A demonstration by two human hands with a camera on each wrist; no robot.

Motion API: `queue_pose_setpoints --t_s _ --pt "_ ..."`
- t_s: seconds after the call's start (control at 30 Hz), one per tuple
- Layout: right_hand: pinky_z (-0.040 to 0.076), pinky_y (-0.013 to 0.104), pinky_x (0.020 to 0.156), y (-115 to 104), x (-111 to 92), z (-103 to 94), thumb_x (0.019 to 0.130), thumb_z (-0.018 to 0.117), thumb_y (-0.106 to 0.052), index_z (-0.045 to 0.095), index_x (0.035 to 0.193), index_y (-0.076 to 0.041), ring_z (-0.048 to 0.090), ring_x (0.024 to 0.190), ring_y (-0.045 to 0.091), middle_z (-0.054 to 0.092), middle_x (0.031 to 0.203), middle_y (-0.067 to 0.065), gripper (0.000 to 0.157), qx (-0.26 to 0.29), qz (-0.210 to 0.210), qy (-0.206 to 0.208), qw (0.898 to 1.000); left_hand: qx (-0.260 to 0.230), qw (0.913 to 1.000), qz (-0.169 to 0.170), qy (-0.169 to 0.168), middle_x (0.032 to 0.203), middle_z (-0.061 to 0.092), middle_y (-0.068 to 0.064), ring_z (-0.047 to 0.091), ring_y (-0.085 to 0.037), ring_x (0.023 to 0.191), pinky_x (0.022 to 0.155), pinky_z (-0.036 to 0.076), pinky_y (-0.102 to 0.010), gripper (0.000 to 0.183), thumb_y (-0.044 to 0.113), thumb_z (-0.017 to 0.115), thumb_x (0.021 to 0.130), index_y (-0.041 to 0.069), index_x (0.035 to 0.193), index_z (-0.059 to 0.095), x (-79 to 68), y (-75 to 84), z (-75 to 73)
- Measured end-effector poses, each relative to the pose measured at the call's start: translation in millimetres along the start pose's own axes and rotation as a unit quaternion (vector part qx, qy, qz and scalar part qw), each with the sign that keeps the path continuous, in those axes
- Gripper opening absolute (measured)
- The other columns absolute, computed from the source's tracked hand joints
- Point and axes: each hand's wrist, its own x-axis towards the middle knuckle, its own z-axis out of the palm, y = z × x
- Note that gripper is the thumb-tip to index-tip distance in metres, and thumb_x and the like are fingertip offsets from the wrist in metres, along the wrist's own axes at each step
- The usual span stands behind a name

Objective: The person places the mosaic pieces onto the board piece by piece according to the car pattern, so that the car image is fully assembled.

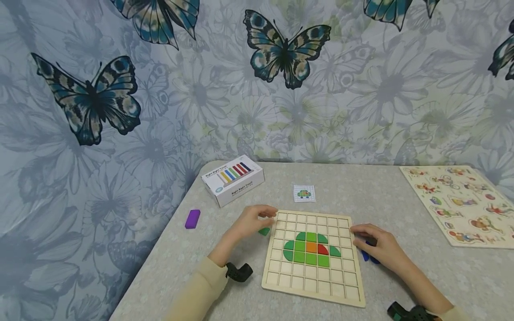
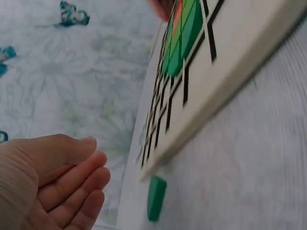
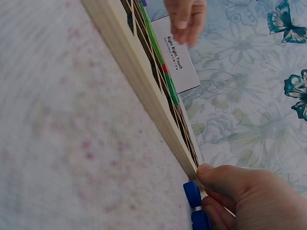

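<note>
A wooden grid board (image 1: pixel 283 280) lies on the table. Green squares and dark green rounded pieces surround an orange square (image 1: pixel 311 247) and a red piece (image 1: pixel 322 249) in its middle cells. My left hand (image 1: pixel 254 220) hovers by the far left corner, fingers loosely bent. Below it lies a loose dark green piece (image 2: pixel 156 199), apart from the fingers in the left wrist view. At the board's right edge, my right hand (image 1: pixel 380 248) touches the rim with its fingertips. Loose blue pieces (image 3: pixel 193 194) lie under and beside that hand, partly hidden.
Behind the board lies a small card (image 1: pixel 304 194) printed with a coloured grid pattern. A white box (image 1: pixel 234 180) stands at the back left, with a purple block (image 1: pixel 192 219) in front of it. A picture board (image 1: pixel 462 205) lies at the right. A wall rises behind the table.
</note>
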Motion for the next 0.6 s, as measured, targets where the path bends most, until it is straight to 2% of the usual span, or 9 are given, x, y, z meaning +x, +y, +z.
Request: queue_pose_setpoints --t_s 0.1,0.3,0.43,0.5,0.6 --pt "0.052 0.024 0.077 0 -1 -2.0 0.086 0.071 -0.018 0.067 0.114 -0.008 0.062 0.096 0.011 0.063 0.111 0.002 0.030 -0.004 -0.001 0.001 1.000 -0.017 0.9990 -0.028 -0.030 0.105 0.068 -0.004 0.062 -0.018 0.098 0.087 0.049 -0.034 0.029 0.006 0.063 0.090 0.002 0.118 0.065 -1.4 -15.4 -5.3" --pt "0.052 0.025 0.077 2 1 -2.5 0.086 0.071 -0.020 0.067 0.114 -0.010 0.061 0.096 0.011 0.063 0.112 0.001 0.030 -0.012 -0.004 0.004 1.000 -0.043 0.9941 -0.043 -0.090 0.107 0.067 -0.004 0.062 -0.016 0.099 0.084 0.050 -0.027 0.034 0.003 0.068 0.085 0.002 0.119 0.064 -3.5 -28.9 -9.7" --pt "0.052 0.023 0.078 2 2 -0.9 0.085 0.072 -0.017 0.067 0.114 -0.009 0.061 0.096 0.009 0.063 0.111 0.002 0.030 -0.003 -0.009 0.005 1.000 -0.030 0.9906 -0.014 -0.133 0.110 0.066 -0.008 0.061 -0.020 0.103 0.088 0.048 -0.028 0.038 0.000 0.069 0.083 -0.001 0.121 0.062 -6.0 -30.3 -12.4" --pt "0.051 0.021 0.078 1 2 -0.2 0.085 0.072 -0.015 0.067 0.113 -0.008 0.061 0.096 0.008 0.063 0.111 0.002 0.030 0.003 -0.011 0.006 1.000 -0.013 0.9905 0.004 -0.137 0.109 0.066 -0.008 0.061 -0.021 0.102 0.088 0.048 -0.029 0.036 0.000 0.068 0.084 -0.001 0.119 0.062 -6.5 -30.9 -11.9" --pt "0.051 0.020 0.078 1 1 0.3 0.085 0.072 -0.014 0.067 0.113 -0.007 0.061 0.097 0.009 0.064 0.111 0.003 0.030 0.009 -0.012 0.007 1.000 0.015 0.9944 0.015 -0.103 0.107 0.067 -0.006 0.062 -0.020 0.099 0.086 0.049 -0.031 0.033 0.003 0.068 0.085 0.001 0.117 0.064 -6.1 -36.7 -9.5"
